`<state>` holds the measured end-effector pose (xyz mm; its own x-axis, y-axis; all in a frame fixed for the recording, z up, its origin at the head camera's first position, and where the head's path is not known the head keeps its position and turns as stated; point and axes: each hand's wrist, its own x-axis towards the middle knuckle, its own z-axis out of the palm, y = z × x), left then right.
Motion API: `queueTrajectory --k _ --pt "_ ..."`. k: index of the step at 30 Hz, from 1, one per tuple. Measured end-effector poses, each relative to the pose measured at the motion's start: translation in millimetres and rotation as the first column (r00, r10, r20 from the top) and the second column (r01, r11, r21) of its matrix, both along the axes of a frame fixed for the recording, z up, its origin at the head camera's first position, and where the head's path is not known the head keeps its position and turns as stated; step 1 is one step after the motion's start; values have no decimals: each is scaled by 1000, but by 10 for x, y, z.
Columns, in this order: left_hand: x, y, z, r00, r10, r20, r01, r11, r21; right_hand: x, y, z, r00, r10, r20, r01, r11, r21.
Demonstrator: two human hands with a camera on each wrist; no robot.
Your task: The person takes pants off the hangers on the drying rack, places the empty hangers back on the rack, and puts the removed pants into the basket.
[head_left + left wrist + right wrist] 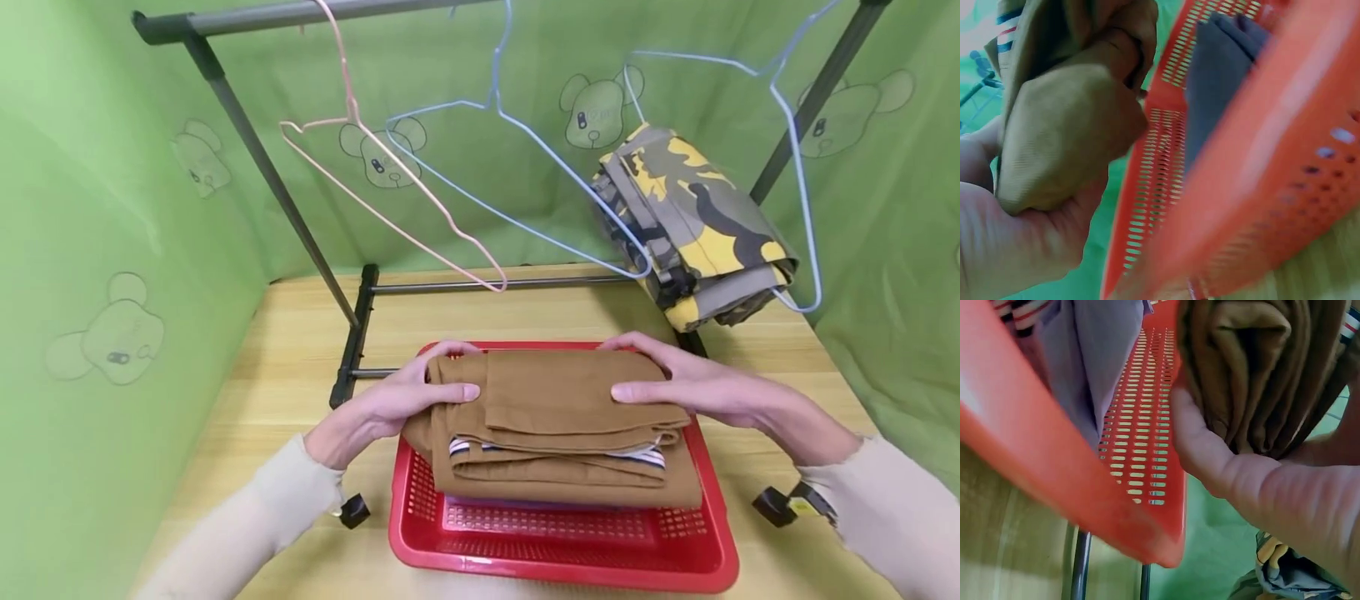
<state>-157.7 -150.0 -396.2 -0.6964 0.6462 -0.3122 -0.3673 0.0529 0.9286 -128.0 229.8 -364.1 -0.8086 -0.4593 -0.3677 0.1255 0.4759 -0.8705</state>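
Both hands grip a folded brown garment (570, 392) with striped trim, held over the red plastic basket (562, 567). My left hand (408, 392) has its thumb on top of the left end and fingers behind it. On the other end, my right hand (686, 385) clasps the folds the same way. The right wrist view shows the rolled layers (1247, 375) between thumb and fingers. Below the garment, inside the basket, a greyish-purple cloth (1219, 81) is visible, and a striped cloth (1022, 315) lies near it.
A metal clothes rack (255, 167) stands behind the basket. From it hang a pink hanger (405, 167), a blue hanger (525, 129) and another blue hanger (798, 158) carrying a folded camouflage garment (697, 217). Green patterned fabric (97, 208) encloses the wooden table (247, 417).
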Motion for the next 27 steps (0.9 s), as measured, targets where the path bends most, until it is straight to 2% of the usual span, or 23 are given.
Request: queueTrajectory --k 2,4,6,8,9,11,13,15,16,17,20,22,24,27 --pt "-12 0 -30 999 19 -43 -20 999 -41 5 -21 -28 999 25 -23 -25 1000 17" --pt "-25 5 -76 992 32 -124 -44 994 -96 4 -49 -68 998 37 -54 -34 998 43" --pt "-38 27 -123 978 17 -209 -48 988 -146 4 -75 -124 995 54 -80 -48 996 76" --pt "-50 53 -166 952 -29 -304 -37 977 -209 12 -91 -183 995 68 -78 -61 994 96" --pt "-53 71 -178 929 -66 -363 -27 969 -246 18 -100 -210 995 73 -73 -65 992 104" --pt "-55 112 -185 858 -163 -487 -18 938 -346 28 -119 -260 996 77 -53 -70 991 118" --pt "-47 148 -179 758 -256 -600 -57 891 -451 39 -137 -295 995 76 -70 -64 985 162" --pt "-20 180 -162 656 -334 -677 -114 843 -526 50 -162 -318 983 98 -157 -58 968 244" --pt "1 190 -150 618 -363 -698 -137 823 -551 61 -174 -325 973 110 -205 -48 957 287" --pt "28 195 -136 592 -381 -710 -153 812 -564 74 -185 -327 960 120 -254 -31 944 329" --pt "117 197 -99 514 -419 -749 -181 800 -572 139 -203 -308 913 153 -378 22 907 420" --pt "172 185 -75 471 -439 -765 -187 798 -573 198 -199 -277 896 147 -418 59 895 441" --pt "210 166 -66 435 -452 -779 -186 801 -568 253 -189 -238 881 146 -450 85 887 454" --pt "261 128 -80 407 -468 -785 -171 805 -569 312 -201 -222 861 150 -486 103 884 455"
